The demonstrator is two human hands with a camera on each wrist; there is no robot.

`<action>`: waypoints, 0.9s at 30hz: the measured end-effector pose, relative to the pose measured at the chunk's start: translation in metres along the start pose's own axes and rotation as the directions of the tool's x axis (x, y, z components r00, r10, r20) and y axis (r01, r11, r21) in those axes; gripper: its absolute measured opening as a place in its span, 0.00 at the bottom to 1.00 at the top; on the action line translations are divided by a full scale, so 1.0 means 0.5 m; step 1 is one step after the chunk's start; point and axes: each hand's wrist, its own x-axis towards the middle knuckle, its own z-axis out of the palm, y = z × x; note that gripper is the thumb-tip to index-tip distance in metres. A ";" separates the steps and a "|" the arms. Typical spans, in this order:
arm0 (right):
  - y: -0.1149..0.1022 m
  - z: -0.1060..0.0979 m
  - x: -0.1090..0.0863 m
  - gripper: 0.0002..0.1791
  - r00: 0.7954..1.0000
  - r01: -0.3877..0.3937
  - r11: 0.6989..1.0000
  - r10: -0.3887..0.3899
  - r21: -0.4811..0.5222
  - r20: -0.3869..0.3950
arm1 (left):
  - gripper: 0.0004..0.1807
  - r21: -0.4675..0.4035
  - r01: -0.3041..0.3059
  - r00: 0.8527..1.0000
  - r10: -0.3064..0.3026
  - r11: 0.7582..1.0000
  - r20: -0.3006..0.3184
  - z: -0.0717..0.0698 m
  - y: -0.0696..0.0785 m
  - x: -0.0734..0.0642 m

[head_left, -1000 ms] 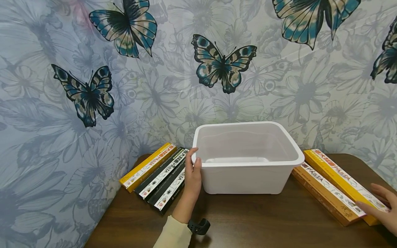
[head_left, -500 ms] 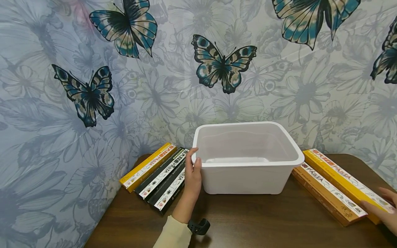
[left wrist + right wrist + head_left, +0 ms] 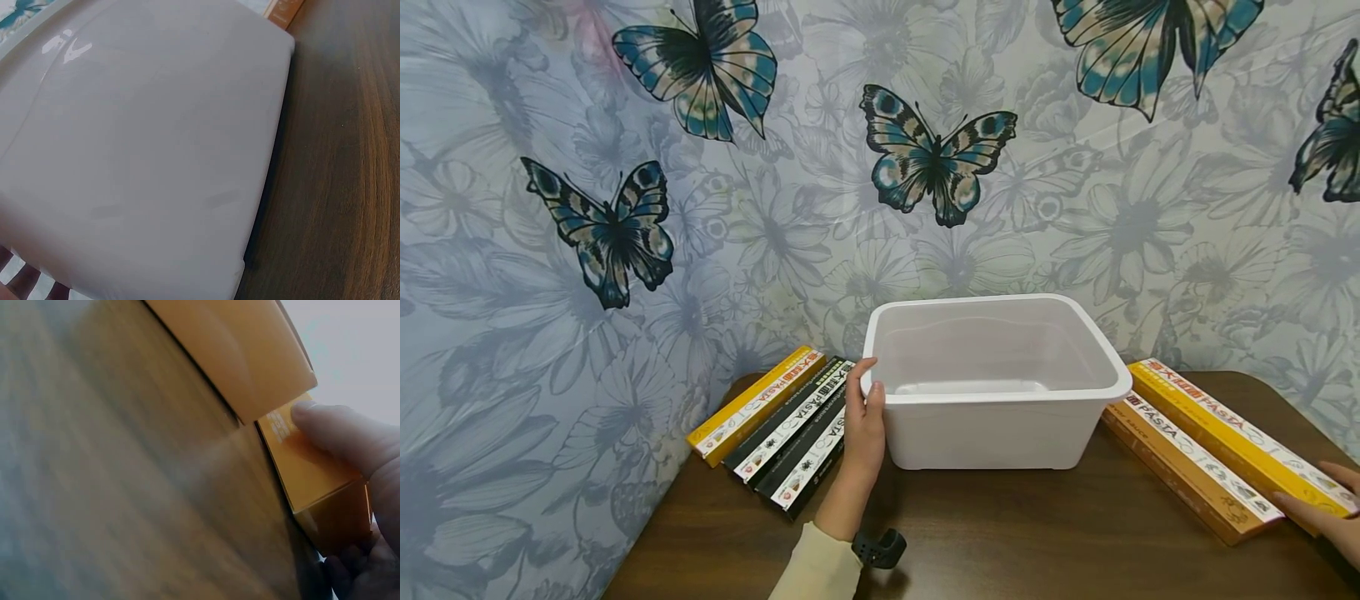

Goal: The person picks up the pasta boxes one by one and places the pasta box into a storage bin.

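The table (image 3: 1000,533) lies open from the front of the tub (image 3: 988,433) down to the frame's bottom edge; the right yellow box (image 3: 1240,437) sits tight between the brown box (image 3: 1195,477) and the right edge. Its long axis slants from beside the tub's right rim corner to the lower right, nearly parallel to the brown box. The right hand (image 3: 1341,532) pinches its near end between thumb and fingers. At centre, the tub stands upright, long side across the frame; the left hand (image 3: 865,425) grips its left rim.
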 end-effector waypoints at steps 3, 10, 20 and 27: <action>0.001 -0.002 -0.001 0.53 1.000 0.023 1.000 -0.023 0.006 0.004 | 0.24 -0.001 -0.006 1.000 0.006 1.000 -0.003 0.000 0.000 0.000; -0.007 -0.008 0.000 0.45 0.999 0.029 0.996 -0.028 0.085 -0.017 | 0.24 -0.002 -0.016 1.000 0.016 1.000 0.000 -0.001 -0.002 0.001; -0.009 -0.004 -0.001 0.44 0.992 0.020 0.986 0.001 0.165 -0.128 | 0.24 -0.007 -0.007 1.000 0.007 1.000 0.004 -0.001 0.001 -0.001; -0.013 -0.006 0.009 0.43 0.984 -0.058 0.962 0.100 0.265 -0.148 | 0.23 0.000 -0.030 1.000 0.030 1.000 -0.004 0.001 0.001 0.001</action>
